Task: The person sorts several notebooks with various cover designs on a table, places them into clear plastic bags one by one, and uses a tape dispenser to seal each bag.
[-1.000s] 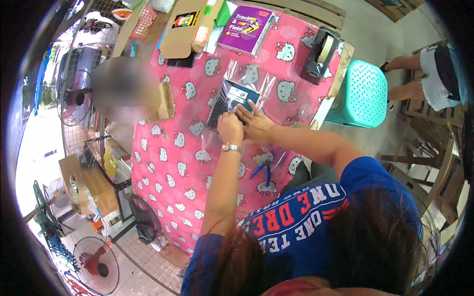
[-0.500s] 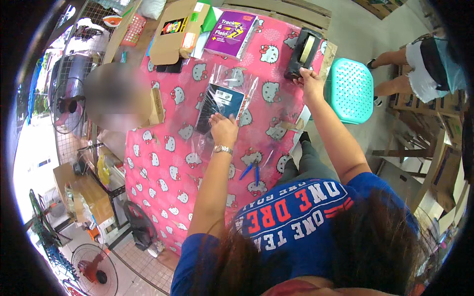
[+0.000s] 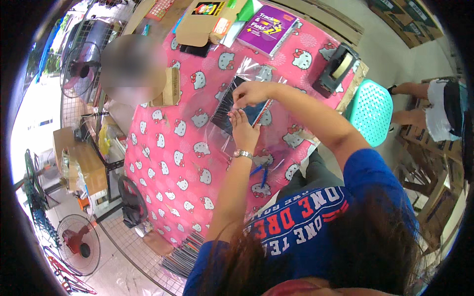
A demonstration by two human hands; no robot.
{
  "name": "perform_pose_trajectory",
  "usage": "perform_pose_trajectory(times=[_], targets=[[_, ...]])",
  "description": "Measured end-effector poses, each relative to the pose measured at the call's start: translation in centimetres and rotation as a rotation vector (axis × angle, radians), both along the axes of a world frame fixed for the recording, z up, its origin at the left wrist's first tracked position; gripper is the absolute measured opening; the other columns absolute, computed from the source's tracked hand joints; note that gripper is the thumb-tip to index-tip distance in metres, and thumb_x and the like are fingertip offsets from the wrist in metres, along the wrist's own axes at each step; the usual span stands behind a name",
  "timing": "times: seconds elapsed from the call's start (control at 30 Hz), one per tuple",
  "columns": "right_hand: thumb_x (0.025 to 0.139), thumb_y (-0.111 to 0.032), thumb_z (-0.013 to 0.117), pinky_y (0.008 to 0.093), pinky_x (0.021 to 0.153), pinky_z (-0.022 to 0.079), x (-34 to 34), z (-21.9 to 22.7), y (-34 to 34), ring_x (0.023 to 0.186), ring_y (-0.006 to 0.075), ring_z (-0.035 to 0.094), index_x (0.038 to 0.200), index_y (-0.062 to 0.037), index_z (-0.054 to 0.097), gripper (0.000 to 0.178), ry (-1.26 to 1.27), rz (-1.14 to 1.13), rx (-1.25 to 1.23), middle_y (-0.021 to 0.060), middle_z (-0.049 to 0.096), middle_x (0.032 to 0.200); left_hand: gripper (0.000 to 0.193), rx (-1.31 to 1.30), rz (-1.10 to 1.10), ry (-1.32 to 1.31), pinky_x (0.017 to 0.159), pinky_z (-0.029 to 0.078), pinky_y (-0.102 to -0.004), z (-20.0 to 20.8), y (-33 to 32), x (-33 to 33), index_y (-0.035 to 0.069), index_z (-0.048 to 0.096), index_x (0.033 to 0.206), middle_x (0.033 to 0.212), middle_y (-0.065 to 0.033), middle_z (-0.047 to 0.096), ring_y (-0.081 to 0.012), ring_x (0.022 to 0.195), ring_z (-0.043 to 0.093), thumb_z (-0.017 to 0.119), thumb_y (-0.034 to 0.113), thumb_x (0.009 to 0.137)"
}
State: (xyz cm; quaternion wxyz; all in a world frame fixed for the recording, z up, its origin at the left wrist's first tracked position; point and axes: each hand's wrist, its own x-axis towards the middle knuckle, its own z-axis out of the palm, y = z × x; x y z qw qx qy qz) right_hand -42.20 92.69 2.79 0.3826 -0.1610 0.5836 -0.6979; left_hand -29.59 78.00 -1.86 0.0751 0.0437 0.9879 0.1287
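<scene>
A dark spiral notebook (image 3: pixel 222 114) lies on the pink patterned tablecloth (image 3: pixel 187 153), with see-through plastic film (image 3: pixel 213 134) around it. My left hand (image 3: pixel 244 132) rests on its lower part, fingers stretched out. Over the notebook, my right hand (image 3: pixel 252 93) is closed in a pinch, its fingertips close to those of the left; whatever they hold, if anything, is too small to make out. A black tape dispenser (image 3: pixel 335 70) with a roll of tape stands at the far right of the table. Near my body lies a blue-handled tool (image 3: pixel 263 175), partly blurred.
A purple spiral book (image 3: pixel 266 29) and an open cardboard box (image 3: pixel 200 27) sit at the far side. By the table's right edge is a turquoise stool (image 3: pixel 373 113). A blurred person (image 3: pixel 133 69) is at the left, near a cardboard piece (image 3: pixel 172 88). Another person (image 3: pixel 434 111) stands at right.
My right hand has left the tape dispenser and come left over the notebook, meeting my left hand. The view has shifted, so the table appears turned slightly.
</scene>
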Motion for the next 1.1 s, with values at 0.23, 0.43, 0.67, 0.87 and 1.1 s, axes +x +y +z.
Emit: perform_pose_trajectory(times=[0.23,0.43,0.67,0.87,1.1], targets=[[0.065,-0.03,0.074,0.0343,0.056,0.05,-4.8,-3.2,-7.3,0.061,0.0212,0.063,0.07,-0.0045,0.065,0.028,0.78,0.959,0.818,0.0061,0.064,0.065,0.072,0.232,0.052,0.172,0.113,0.022,-0.0424,-0.8,-0.4,0.9,-0.009,0.046,0.125,0.137,-0.03,0.037,-0.0376,0.134,0.029,0.076,0.023,0.068],[0.064,-0.031,0.078,0.0376,0.07,0.053,-3.6,-2.2,-7.6,0.078,0.0269,0.067,0.093,-0.0079,0.071,0.038,0.892,0.897,1.05,0.0103,0.07,0.084,0.087,0.194,0.037,0.166,0.113,0.023,-0.0396,0.0,-0.9,1.5,-0.004,0.028,0.138,0.145,-0.0259,0.028,-0.0378,0.135,0.027,0.076,0.026,0.072],[0.068,-0.036,0.074,0.0427,0.071,0.053,-2.9,-4.0,2.6,0.082,0.0324,0.066,0.097,-0.0079,0.067,0.041,0.899,0.02,1.035,0.0135,0.068,0.087,0.072,0.255,0.102,-0.064,0.111,0.025,-0.0407,1.7,-2.2,3.3,-0.006,0.041,0.132,0.141,-0.0268,0.034,-0.038,0.134,0.029,0.062,0.042,0.084],[0.083,-0.052,0.057,0.04,0.064,0.053,14.8,-2.0,-3.3,0.077,0.0291,0.067,0.1,-0.0049,0.062,0.05,0.103,-0.241,0.733,0.0137,0.067,0.082,0.076,0.399,0.325,-0.264,0.101,0.035,-0.0409,2.9,-12.3,-6.0,-0.007,0.054,0.12,0.119,-0.0278,0.056,-0.0374,0.121,0.048,0.039,0.061,0.09],[0.086,-0.066,0.041,0.0352,0.066,0.052,16.4,7.6,1.4,0.087,0.0238,0.063,0.107,0.0007,0.061,0.073,-0.196,-0.717,0.29,0.0169,0.064,0.092,0.105,0.708,0.114,-0.589,0.106,0.029,-0.0378,14.6,-8.5,-7.8,-0.004,0.051,0.127,0.129,-0.0187,0.054,-0.0273,0.122,0.047,0.013,0.082,0.079]])
